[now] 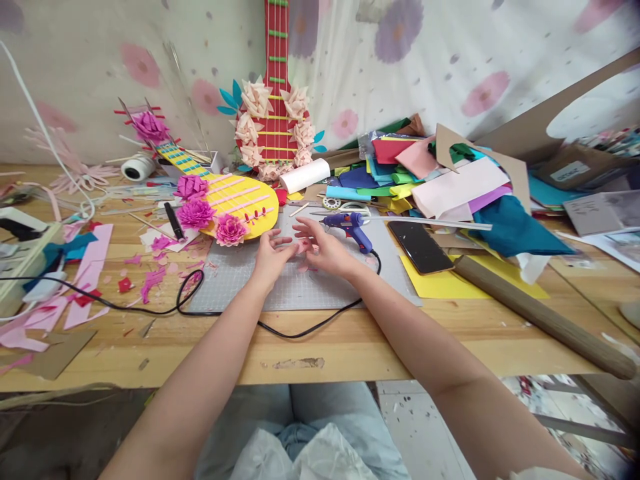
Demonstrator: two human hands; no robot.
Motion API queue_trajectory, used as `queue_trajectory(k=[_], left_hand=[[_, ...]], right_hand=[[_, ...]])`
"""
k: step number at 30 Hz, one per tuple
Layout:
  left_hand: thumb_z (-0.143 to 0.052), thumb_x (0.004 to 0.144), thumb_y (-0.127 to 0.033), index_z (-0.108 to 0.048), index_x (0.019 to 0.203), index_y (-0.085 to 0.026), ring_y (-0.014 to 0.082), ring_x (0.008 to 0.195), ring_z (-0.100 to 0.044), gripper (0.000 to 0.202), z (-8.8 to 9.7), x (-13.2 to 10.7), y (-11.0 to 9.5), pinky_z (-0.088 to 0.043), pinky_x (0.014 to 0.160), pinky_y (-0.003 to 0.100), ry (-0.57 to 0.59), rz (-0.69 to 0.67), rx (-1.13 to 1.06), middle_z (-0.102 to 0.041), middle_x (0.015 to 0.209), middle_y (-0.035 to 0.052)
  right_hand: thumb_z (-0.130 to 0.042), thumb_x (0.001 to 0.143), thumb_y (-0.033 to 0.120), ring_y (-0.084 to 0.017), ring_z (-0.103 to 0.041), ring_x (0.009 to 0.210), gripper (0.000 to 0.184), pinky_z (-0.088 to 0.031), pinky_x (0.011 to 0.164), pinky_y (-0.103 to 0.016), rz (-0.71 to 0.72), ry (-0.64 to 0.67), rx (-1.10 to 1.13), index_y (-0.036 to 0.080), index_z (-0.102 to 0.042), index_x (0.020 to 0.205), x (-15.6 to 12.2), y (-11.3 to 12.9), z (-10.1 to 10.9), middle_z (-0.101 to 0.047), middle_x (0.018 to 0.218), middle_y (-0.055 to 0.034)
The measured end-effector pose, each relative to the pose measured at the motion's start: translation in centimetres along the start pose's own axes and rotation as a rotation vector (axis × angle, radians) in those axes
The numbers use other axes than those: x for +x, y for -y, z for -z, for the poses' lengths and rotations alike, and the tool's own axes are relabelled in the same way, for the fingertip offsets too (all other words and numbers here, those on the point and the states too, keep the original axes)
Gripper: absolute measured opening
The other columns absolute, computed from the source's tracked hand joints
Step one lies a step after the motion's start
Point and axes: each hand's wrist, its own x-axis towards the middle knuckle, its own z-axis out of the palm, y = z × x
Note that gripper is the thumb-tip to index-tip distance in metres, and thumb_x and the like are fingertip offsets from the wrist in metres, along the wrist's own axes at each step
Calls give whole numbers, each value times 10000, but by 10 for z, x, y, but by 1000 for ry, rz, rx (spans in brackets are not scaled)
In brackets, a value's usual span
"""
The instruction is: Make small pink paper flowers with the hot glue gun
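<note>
My left hand point(271, 257) and my right hand point(325, 250) are close together above the grey cutting mat point(235, 283), fingertips facing each other. Fingers on both are spread and slightly curved. Tiny pale pink bits point(303, 268) show between and below them; whether any finger touches one I cannot tell. Just beyond my right hand lies a blue glue gun point(353, 229), a white stick running from its rear. Up and left of my left hand rests a yellow paper guitar point(260, 197) with magenta paper flowers point(231, 229).
A red guitar point(277, 127) with cream flowers stands behind. Coloured paper point(450, 180) is piled at right, near a phone point(420, 247) and a wooden rod point(540, 313). A black cord point(310, 333) loops across the front. Pink scraps point(153, 283) and a marker point(174, 221) lie left.
</note>
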Motion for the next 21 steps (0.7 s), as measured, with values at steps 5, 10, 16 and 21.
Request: queue_trajectory(k=[5,10,16,21], left_hand=[[-710,623,-61,-425,1026,-190,95,672,-625,511,0,-2,-5,-552,708,315,-21,34,-28,-606,903,15],[-690,632,-42,-411,979,-200,89,659,-614,472,-2,-1,-8,-560,686,299,-106,41,-123,-572,837,-16],[-684,652,-54,-419,942,-203,91,727,-611,420,3,3,-4,-566,751,308,-88,48,-161,-553,824,-11],[-707,632,-73,-415,940,-204,104,719,-617,444,2,2,-4,-567,742,328,-80,51,-115,-551,819,-12]], right_hand=[[-474,645,31,-231,-430,1307,848,-571,793,-308,22,22,1,257,-231,1426,3,-2,-2,-372,1460,-96],[-546,647,89,-257,-352,1350,877,-509,932,-386,45,-86,-59,251,-199,1435,-4,-5,0,-252,1505,-113],[-643,733,318,-228,-548,1112,821,-536,840,-385,-12,-307,-86,208,-202,1416,-3,-5,-15,-427,1341,-166],[-574,800,278,-192,-618,923,680,-549,717,-327,-67,-328,-147,191,-244,1389,3,-7,-23,-597,1110,-112]])
